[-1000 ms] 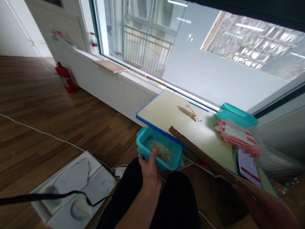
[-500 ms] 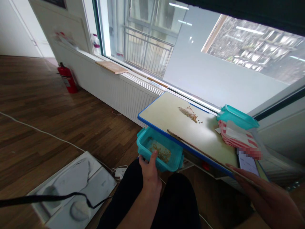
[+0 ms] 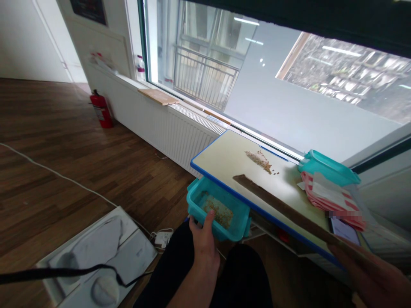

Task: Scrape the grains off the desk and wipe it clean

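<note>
Two tubs [image 3: 236, 218] [image 3: 332, 167], seemingly one phone [image 3: 345, 231]

Shows smooth, slightly glossy plastic in the turquoise tub [image 3: 239, 219], with rough, grainy bits [image 3: 218, 209] inside. Gleams softly across the smooth bench [image 3: 221, 158] — edged in blue, plastic-looking trim [image 3: 224, 187]. Looks matt on the brown strip [image 3: 279, 205] — wood or cardboard, hard to tell. Resembles painted metal on the ridged radiator [image 3: 160, 122].

Daylight from the window [image 3: 272, 98] glares softly on the tabletop [image 3: 282, 186], while the floor [image 3: 48, 119] lies dim.
</note>
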A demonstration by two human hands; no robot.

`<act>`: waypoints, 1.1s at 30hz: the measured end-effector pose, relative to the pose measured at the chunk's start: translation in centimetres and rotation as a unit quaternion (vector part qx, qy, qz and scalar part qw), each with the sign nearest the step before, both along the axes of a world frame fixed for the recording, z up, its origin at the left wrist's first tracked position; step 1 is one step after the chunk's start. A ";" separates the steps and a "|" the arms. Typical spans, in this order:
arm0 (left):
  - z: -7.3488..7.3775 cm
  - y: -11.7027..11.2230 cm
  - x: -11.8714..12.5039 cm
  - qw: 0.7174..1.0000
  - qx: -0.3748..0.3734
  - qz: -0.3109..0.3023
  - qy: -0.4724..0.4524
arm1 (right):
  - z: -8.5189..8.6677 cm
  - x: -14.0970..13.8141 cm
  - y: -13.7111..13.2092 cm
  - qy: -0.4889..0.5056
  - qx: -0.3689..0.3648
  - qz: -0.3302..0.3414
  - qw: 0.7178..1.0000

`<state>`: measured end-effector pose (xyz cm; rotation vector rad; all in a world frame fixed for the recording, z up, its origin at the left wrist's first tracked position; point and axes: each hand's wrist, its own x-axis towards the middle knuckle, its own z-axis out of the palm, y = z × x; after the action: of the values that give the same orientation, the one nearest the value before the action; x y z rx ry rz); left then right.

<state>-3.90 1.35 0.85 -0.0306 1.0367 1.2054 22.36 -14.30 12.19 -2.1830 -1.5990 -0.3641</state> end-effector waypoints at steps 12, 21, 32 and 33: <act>-0.7 0.4 0.2 1.000 -0.013 -0.013 0.012 | -2.0 -4.6 14.0 0.134 -0.005 0.193 0.972; 0.6 1.0 -0.4 1.000 -0.005 0.015 0.003 | -0.4 -5.3 12.0 0.097 -0.077 0.277 0.953; 0.9 -0.9 1.0 1.000 0.000 0.014 0.004 | 0.2 -7.4 9.7 0.114 -0.066 0.258 0.957; 0.9 -1.2 1.3 1.000 0.000 0.011 0.003 | 0.2 -7.6 9.6 0.112 -0.068 0.256 0.958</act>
<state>-2.62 0.14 1.74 -0.0386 1.0436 1.2263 14.74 -4.67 12.38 -1.7274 -2.0134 0.1484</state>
